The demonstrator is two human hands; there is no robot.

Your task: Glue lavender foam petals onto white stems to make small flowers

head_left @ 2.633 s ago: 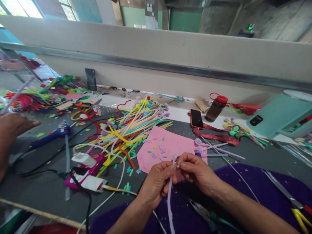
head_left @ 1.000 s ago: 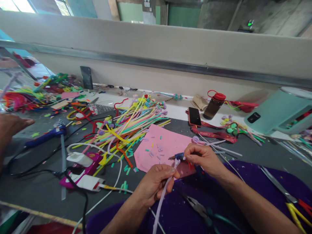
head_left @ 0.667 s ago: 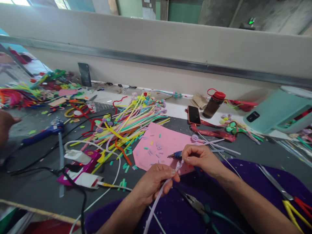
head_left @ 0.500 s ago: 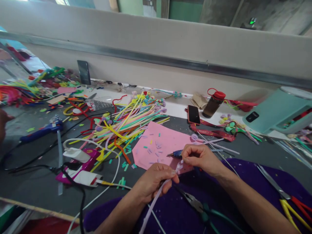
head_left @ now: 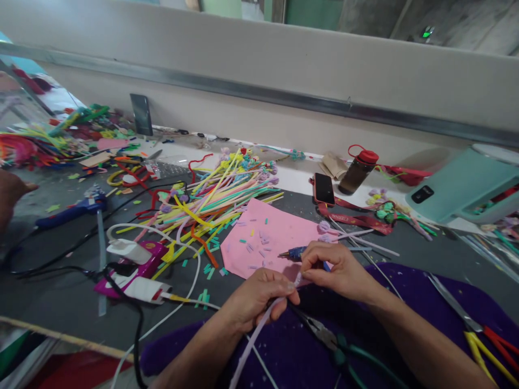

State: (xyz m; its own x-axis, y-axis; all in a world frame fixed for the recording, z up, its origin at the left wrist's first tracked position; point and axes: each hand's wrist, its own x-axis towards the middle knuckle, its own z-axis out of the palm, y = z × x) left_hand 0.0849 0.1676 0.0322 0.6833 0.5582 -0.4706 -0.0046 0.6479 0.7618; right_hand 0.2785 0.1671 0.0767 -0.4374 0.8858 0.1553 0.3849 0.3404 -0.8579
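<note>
Between its thumb and fingers, my left hand (head_left: pixel 263 296) holds a pale lilac fuzzy stem (head_left: pixel 252 346), which hangs down toward the bottom edge. My right hand (head_left: pixel 334 270) pinches the small light-coloured piece at the stem's upper end, close to my left fingertips. Behind my right hand a blue glue gun (head_left: pixel 295 254) with a metal nozzle lies on a pink sheet (head_left: pixel 279 227) dotted with small cut bits. Below the hands, pliers with green handles (head_left: pixel 351 350) rest on dark purple cloth (head_left: pixel 300 356).
Bundled coloured stems (head_left: pixel 219 194) lie behind left, near a magenta power strip (head_left: pixel 152 259) with cables. Another glue gun (head_left: pixel 77 210) is at left, beside another person's hand (head_left: pixel 12 194). A bottle (head_left: pixel 359 172), phone (head_left: pixel 323 189) and scissors (head_left: pixel 458 305) are to the right.
My right fingertips have come down closer to my left fingertips and cover more of the light piece at the stem's end. The view has shifted slightly.
</note>
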